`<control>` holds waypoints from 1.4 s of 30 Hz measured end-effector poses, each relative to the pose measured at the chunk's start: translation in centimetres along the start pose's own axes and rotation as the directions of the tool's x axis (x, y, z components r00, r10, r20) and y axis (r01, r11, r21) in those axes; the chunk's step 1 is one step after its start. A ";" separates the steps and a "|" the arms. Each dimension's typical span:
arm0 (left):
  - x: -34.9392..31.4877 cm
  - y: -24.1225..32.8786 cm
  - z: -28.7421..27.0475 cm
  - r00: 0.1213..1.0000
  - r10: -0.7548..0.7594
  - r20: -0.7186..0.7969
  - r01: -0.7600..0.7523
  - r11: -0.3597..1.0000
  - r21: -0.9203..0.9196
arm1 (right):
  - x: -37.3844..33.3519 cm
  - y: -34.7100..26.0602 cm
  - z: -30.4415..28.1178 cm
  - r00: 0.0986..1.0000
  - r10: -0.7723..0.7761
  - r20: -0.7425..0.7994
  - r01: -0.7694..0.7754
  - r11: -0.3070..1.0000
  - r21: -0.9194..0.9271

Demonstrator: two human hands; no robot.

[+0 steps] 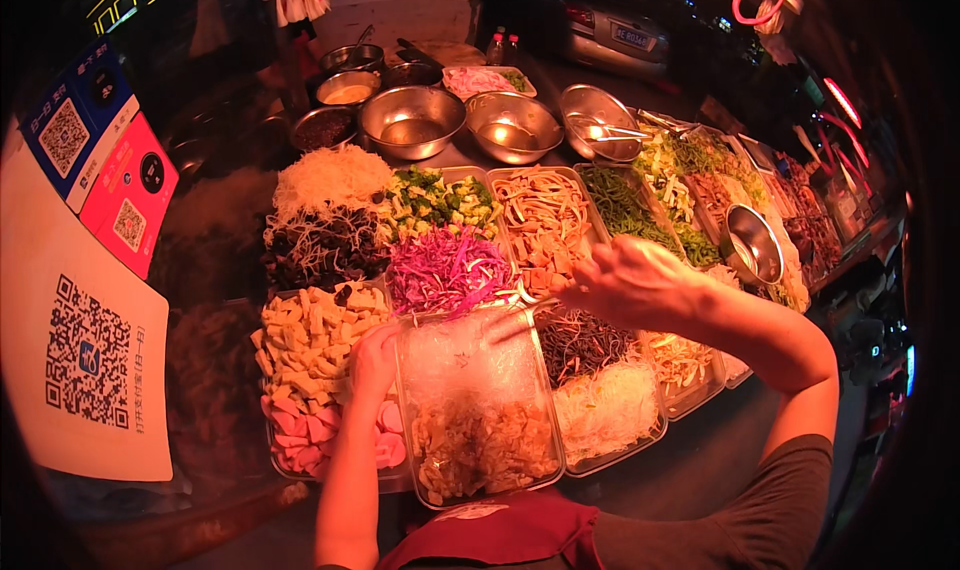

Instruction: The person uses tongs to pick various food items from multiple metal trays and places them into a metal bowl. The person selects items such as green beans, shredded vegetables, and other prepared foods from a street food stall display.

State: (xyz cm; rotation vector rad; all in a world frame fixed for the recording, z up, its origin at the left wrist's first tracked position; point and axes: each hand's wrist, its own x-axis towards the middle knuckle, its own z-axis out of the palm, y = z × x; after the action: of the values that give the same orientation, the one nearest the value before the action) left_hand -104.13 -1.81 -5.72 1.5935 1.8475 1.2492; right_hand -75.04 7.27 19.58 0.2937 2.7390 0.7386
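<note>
In front of me a clear rectangular tray (548, 410) holds pale, glassy food in its far half and brownish translucent pieces in its near half. My left hand (373, 360) is closed at its left rim. My right hand (625, 282) is raised above the far right corner, fingers curled round something thin that points down left toward the tray; its kind is blurred. Shredded purple cabbage (448, 270) lies just beyond the tray. Dark shreds (582, 345) and pale noodles (612, 410) fill the tray to the right. Tan chunks (315, 340) and pink slices (300, 435) lie to the left.
Metal bowls (412, 120) line the back, one holding tongs (612, 132). Trays of greens (625, 205) and brown strips (540, 205) stand behind my right hand. A tilted metal bowl (752, 245) sits at the right. Code signs (90, 355) stand at the left. A car (615, 35) is behind.
</note>
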 end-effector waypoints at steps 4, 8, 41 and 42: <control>-0.7 0.7 -0.6 1.000 0.003 -0.015 -0.003 1.000 -0.007 | 4.1 -0.3 1.6 0.996 0.049 -0.068 -0.057 0.990 -0.131; -1.7 0.3 -1.5 0.998 0.013 -0.062 -0.014 0.999 -0.030 | 8.4 -1.5 6.2 0.972 -0.052 -0.230 0.007 0.981 -0.192; 2.6 -0.4 7.1 0.968 0.071 0.239 -0.167 0.896 0.412 | 4.1 9.9 13.5 0.564 0.165 0.809 -0.825 0.101 0.555; 2.5 -0.7 7.3 0.969 0.102 0.224 -0.188 0.893 0.409 | 4.5 10.8 13.7 0.550 0.134 0.825 -0.835 0.128 0.536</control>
State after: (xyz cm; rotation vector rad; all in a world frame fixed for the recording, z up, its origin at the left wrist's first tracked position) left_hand -99.58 3.24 -9.50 2.0357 1.9953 0.7287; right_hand -73.48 23.84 12.85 1.5464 1.9306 -0.9124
